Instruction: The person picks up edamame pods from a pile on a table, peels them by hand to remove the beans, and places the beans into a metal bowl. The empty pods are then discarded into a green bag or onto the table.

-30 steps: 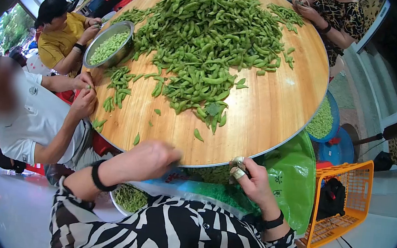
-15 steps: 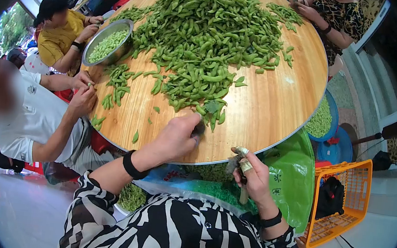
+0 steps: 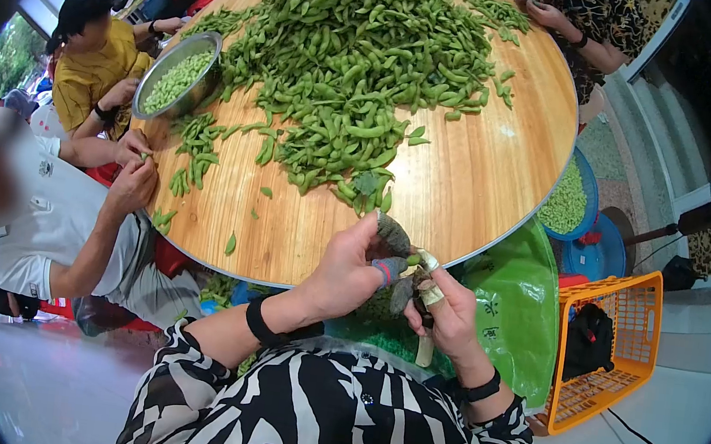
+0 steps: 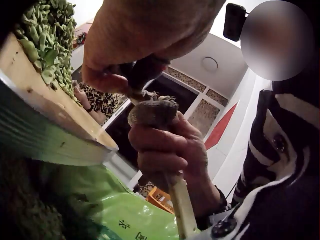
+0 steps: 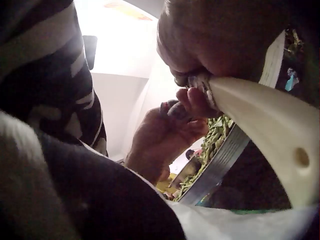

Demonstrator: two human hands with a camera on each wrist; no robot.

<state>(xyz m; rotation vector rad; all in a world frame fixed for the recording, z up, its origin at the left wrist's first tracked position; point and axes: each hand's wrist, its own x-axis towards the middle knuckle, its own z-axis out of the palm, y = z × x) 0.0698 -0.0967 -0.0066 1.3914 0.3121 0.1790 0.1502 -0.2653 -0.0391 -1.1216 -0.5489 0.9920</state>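
My left hand [image 3: 341, 269], grey covers on its thumb and forefinger, pinches a green bean pod [image 3: 412, 260] in the head view. Close against it on the right, my right hand [image 3: 454, 317] curls round a tool with a pale handle [image 5: 280, 115]. That handle has a hole near its end; the working end is hidden among the fingers. Pale wrapping and a grey cover show on the right fingers. In the left wrist view the handle [image 4: 182, 210] points down from the right fist. Both hands meet at the near edge of the round wooden table [image 3: 483, 175].
A big heap of bean pods [image 3: 366, 48] covers the table's far middle. A metal bowl of shelled beans [image 3: 180, 79] stands at left. Other people sit around the table. Green plastic sheeting [image 3: 511, 319], an orange crate [image 3: 608, 356] and blue basins [image 3: 582, 200] are at right.
My left hand reached forward to the near edge of the pod heap, then drew back right to the right hand, with a pod in its fingers. The right hand stayed near the table edge.
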